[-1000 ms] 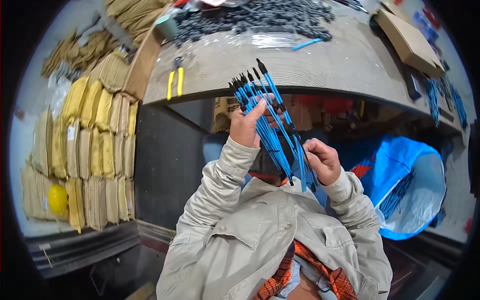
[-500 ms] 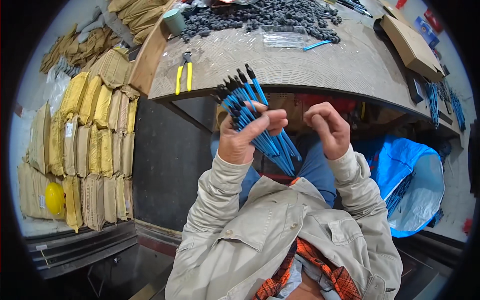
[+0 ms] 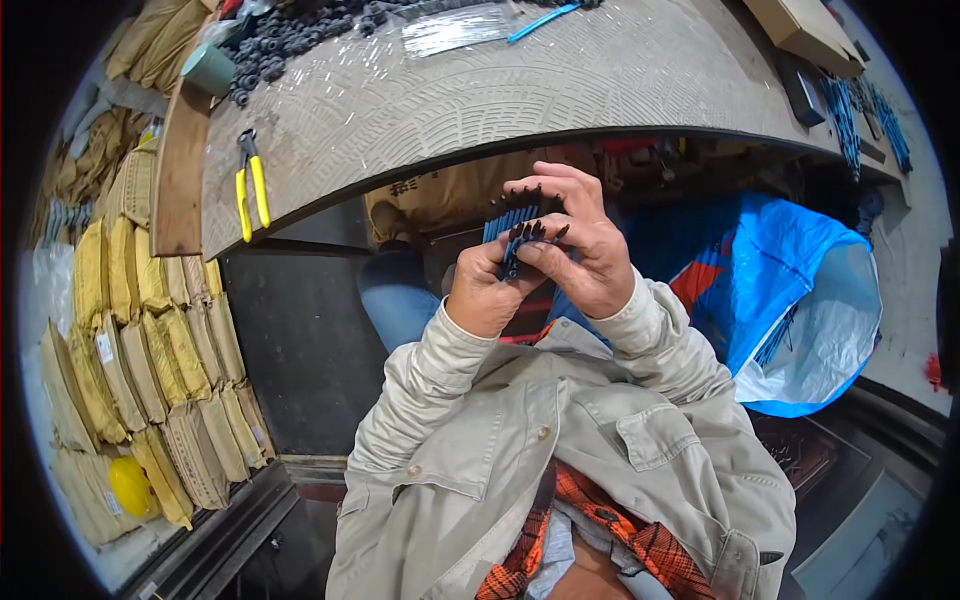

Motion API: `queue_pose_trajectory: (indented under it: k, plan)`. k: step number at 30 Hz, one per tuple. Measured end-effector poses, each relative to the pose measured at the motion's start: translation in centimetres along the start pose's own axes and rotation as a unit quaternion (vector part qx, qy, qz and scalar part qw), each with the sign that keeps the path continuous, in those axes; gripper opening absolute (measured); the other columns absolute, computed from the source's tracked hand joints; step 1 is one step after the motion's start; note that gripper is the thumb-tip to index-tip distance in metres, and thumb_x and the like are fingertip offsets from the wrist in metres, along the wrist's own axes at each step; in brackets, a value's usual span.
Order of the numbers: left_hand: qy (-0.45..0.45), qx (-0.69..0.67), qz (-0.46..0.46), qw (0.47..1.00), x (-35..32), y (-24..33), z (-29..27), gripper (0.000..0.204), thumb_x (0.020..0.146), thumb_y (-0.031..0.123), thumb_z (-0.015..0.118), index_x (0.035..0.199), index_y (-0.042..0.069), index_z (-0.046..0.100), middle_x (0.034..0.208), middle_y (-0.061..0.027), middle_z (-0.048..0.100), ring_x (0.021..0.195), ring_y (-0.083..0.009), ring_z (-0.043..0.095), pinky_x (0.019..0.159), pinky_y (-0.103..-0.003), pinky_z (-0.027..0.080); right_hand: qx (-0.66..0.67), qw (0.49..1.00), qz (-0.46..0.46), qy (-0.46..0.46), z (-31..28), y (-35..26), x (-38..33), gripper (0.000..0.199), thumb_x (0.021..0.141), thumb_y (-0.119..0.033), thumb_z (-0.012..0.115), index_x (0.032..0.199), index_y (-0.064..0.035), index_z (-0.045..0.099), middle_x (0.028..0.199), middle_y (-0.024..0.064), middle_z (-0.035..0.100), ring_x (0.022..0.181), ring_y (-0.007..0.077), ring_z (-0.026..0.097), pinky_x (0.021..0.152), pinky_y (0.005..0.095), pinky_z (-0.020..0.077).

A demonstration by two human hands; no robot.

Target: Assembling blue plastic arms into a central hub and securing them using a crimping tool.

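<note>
A bundle of thin blue rods with black tips (image 3: 508,226) sits upright between both my hands, just below the curved table edge (image 3: 520,140). My left hand (image 3: 487,290) wraps around the bundle from below. My right hand (image 3: 580,245) closes over its right side, fingers curled across the black tips. Most of the rods' length is hidden behind my hands. Beige jacket sleeves cover both forearms.
Yellow-handled pliers (image 3: 250,185) lie on the table's left part, a heap of small black parts (image 3: 290,35) and a loose blue rod (image 3: 545,20) farther back. A blue plastic bag (image 3: 800,300) stands at my right. Stacked tan sacks (image 3: 150,340) fill the left.
The bundle, fanned out and held high a second ago, has been drawn down and gathered tight. My right hand, apart from it half a second ago, now clasps it.
</note>
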State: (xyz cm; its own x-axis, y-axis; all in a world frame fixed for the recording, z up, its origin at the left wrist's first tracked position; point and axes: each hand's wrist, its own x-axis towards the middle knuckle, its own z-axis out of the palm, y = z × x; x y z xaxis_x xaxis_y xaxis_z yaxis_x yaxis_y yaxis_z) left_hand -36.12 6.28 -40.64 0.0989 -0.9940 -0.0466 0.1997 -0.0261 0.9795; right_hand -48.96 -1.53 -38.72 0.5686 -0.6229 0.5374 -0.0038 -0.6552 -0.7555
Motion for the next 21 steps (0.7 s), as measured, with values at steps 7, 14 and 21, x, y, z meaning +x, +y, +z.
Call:
queue_pose_trajectory:
  k: [7, 14, 21]
  plan:
    - [-0.015, -0.018, -0.033, 0.999, 1.2, -0.8, -0.2, 0.021, 0.073, -0.006, 0.063, 0.093, 0.0, 0.066, 0.08, -0.0045, 0.065, 0.067, -0.0076, 0.055, 0.062, -0.017, 0.046, 0.139, 0.987, 0.072, 0.032, 0.1, 1.4, 0.0, 0.012, 0.068, -0.004, 0.062, 0.08, -0.0033, 0.064, 0.11, 0.0158, 0.056, 0.115, 0.0311, 0.04, 0.095, 0.0418, 0.0305]
    - [-0.006, -0.033, -0.056, 0.998, 1.6, -0.3, 0.0, 0.02, 0.072, -0.005, 0.065, 0.092, 0.0, 0.066, 0.079, -0.0061, 0.066, 0.068, -0.0082, 0.056, 0.062, -0.017, 0.047, 0.217, 0.969, 0.099, 0.063, 0.5, 2.3, -0.3, 0.013, 0.068, 0.0, 0.06, 0.081, -0.0013, 0.062, 0.111, 0.0167, 0.056, 0.113, 0.0322, 0.043, 0.094, 0.0414, 0.0323]
    - [-0.026, -0.066, -0.078, 0.994, 1.7, 0.6, 1.1, 0.018, 0.072, -0.005, 0.065, 0.09, -0.003, 0.065, 0.079, -0.0081, 0.066, 0.069, -0.011, 0.059, 0.065, -0.018, 0.049, 0.129, 0.99, 0.057, -0.008, -3.3, 1.5, -0.7, 0.024, 0.071, -0.006, 0.061, 0.094, -0.0008, 0.061, 0.119, 0.0184, 0.049, 0.115, 0.0314, 0.042, 0.096, 0.0406, 0.0325]
